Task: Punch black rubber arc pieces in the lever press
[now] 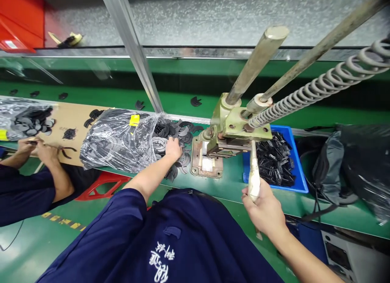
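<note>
My right hand (264, 208) is wrapped round the worn, pale lever handle (254, 181) of a green hand press (240, 124). To the left, my left hand (174, 149) reaches into a pile of dark grey, curved plastic parts (184, 132) spilling from a clear plastic bag (118, 141). Its fingers are curled in among the parts; whatever they hold is hidden. The press's base plate (196, 163), with a light-coloured piece on it, lies between my two hands.
A blue tray (300, 173) of small black parts stands right of the press, beside a dark bag (327, 165). At left, a co-worker's hands (45, 151) work near pliers (67, 152) on cardboard (71, 116). A metal post (134, 43) and long spring (323, 84) rise over the bench.
</note>
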The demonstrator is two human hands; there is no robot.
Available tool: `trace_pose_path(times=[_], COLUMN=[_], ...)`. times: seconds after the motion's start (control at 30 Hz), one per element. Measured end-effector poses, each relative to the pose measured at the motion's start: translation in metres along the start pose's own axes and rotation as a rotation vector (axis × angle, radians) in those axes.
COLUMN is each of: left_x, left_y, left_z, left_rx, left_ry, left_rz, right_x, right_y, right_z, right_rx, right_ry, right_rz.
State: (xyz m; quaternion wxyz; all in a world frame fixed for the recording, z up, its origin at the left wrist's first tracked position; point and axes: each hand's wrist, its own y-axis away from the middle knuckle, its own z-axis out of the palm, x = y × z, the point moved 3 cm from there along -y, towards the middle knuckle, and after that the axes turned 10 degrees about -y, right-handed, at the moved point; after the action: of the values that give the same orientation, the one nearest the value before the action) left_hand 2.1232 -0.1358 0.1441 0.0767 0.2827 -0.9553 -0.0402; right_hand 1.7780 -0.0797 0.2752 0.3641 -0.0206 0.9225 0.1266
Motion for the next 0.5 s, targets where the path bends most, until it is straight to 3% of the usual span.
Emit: trace_pose_path(times=[0.1,0.17,0.37,0.5], left_x=[-0.01,-0.009,0.006,0.007], left_y=[-0.019,-0.028,-0.04,-0.044], left_z=[-0.005,-0.004,-0.001,-0.008], left_rx=[-0.028,-0.075,-0.169,-0.225], left_ry=[-0.052,-0.072,-0.145,-0.187], left_rz=[-0.128,-0.145,-0.045,-0.01], right_x=[-0.001,-0.001,-0.002,-0.004], right_y=[0.0,0.0,0.0,0.001], right_z=[0.0,-0.001,0.001,0.0], right_rx=[-0.003,0.0,0.018,0.022], right_ry=[0.012,0.016,0.015,0.025], right_rz=[0.012,0.014,0.01,0.009])
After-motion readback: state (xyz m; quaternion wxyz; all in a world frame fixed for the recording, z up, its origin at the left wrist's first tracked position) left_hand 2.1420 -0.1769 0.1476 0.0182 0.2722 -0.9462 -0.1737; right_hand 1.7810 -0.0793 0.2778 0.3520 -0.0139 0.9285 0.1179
